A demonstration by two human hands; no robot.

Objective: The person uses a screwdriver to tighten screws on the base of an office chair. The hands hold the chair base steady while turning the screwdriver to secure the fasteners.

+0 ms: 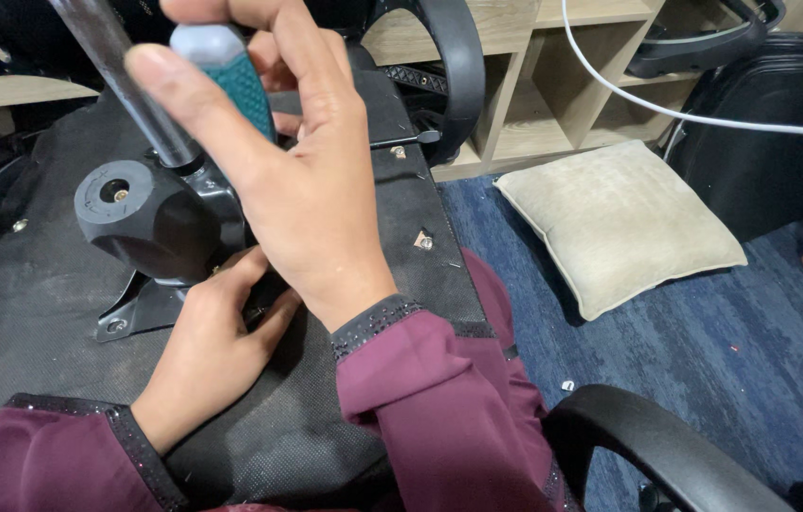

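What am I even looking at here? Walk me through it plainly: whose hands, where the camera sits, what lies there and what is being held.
There is one picture, taken from a camera worn on a person's head, looking down at their own two bare hands in maroon sleeves.

In front of them lies an upturned office chair seat, its black fabric underside facing up. Bolted to it is the black chair mechanism with a metal column rising from it.

The right hand is raised and grips a screwdriver with a green and grey handle. The left hand rests low against the base of the mechanism; what its fingers touch is hidden.

Nearby on the blue carpet are a beige cushion, a wooden shelf unit and a black armrest.
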